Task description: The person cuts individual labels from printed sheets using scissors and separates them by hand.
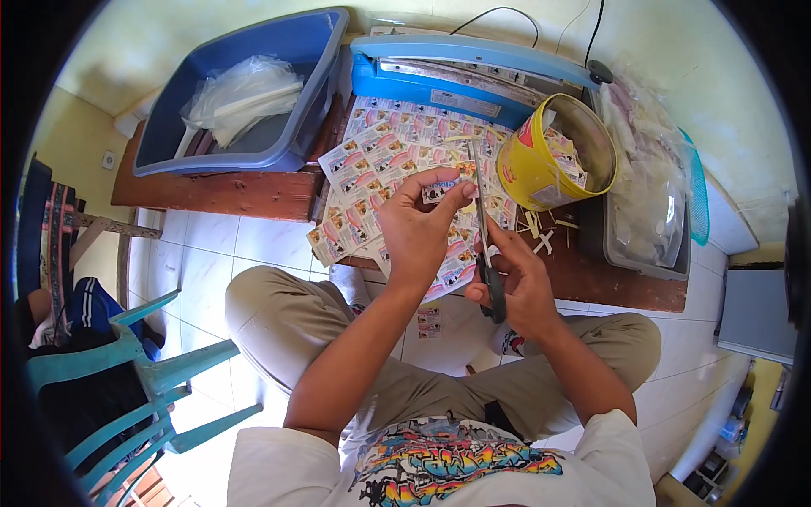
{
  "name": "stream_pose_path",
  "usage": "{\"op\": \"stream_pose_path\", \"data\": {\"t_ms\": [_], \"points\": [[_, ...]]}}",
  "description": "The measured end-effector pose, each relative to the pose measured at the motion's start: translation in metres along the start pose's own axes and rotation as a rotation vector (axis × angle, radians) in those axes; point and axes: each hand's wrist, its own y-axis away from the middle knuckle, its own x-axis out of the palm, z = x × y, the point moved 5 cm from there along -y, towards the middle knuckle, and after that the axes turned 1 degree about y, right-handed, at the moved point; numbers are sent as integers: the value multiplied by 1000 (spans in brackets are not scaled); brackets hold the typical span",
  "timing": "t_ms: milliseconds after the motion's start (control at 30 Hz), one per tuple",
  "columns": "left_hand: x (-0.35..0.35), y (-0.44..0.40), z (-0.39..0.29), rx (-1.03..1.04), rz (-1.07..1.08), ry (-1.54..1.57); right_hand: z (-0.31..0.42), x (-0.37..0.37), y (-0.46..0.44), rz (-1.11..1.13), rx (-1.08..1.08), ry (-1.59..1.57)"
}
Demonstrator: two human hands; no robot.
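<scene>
My left hand pinches a small printed label between thumb and fingers. The fingers of my right hand are wrapped round the black handles of a pair of scissors. The scissor blades point up and away from me, right beside the label's right edge. Beneath both hands lie overlapping printed sheets on a reddish-brown bench. A yellow tub, tilted toward the right, holds many small labels. Thin pale paper strips are scattered below the tub.
A blue basin with plastic bags stands at the left. Behind the sheets is a blue paper cutter. A dark tray of clear bags lies at the right. A green chair is at the lower left.
</scene>
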Motion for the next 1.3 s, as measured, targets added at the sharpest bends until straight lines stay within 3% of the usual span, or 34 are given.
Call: {"op": "stream_pose_path", "data": {"t_ms": [1300], "points": [[0, 0, 1, 28, 6, -45, -2, 2, 3, -19, 8, -12]]}}
